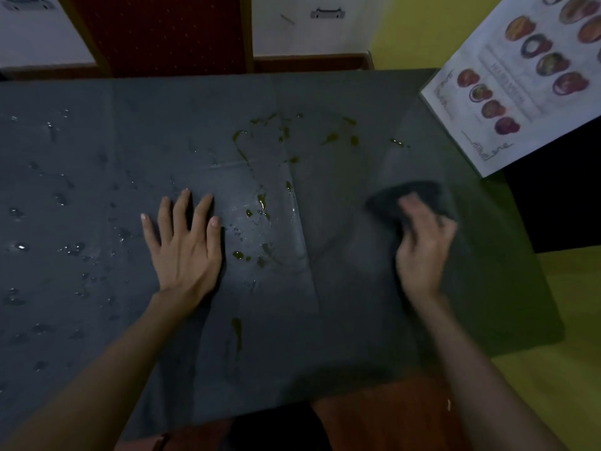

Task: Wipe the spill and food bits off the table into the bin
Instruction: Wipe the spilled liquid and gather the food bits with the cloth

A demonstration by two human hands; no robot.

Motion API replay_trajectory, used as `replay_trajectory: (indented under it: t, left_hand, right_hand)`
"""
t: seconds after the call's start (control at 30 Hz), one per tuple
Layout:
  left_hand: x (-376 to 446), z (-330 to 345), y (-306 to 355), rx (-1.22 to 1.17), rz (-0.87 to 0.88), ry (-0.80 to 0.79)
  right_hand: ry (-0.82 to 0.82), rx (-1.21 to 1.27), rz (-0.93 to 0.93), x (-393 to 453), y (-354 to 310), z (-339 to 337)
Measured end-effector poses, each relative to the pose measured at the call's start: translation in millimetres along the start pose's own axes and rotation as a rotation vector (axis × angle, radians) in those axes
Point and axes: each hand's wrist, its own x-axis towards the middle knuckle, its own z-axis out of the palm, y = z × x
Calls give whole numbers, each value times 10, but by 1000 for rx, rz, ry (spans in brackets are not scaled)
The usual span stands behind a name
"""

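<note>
Spill point(260, 203): lying at 9 o'clock from my cloth point(413, 200), stretching 12 to 6.
Right hand point(422, 245): nearer, gripping cloth.
Left hand point(185, 242): pressing flat on table point(97, 157), fingers spread.

A picture menu point(517, 83) overhangs the table's far-right corner.

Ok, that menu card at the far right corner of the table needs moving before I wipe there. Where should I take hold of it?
Pinch the menu card at its near corner, which juts past the table edge on the right. It lies flat, so elsewhere there is nothing to get fingers under; at that overhang a thumb goes on top and fingers beneath, coming from the right. The right hand holds the cloth, so free it first.
</note>
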Motion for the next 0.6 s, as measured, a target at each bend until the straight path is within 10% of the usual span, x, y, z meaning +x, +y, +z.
replay_trajectory:
  t: [0.1, 0.2, 0.47, 0.6]
  left_hand:
    - [228, 24, -3, 45, 7, -22]
    - [331, 57, -17, 50, -10, -30]
    - [320, 29, -38, 2, -29, -12]
    - [307, 13, -17, 18, -25, -26]
  right_hand:
    - [160, -66, 497, 661, -12, 241]
    - [80, -79, 555, 1210, -330, 585]
    - [-419, 277, -479, 527, -1223, 806]
    - [-273, 267, -482, 383, -685, 327]
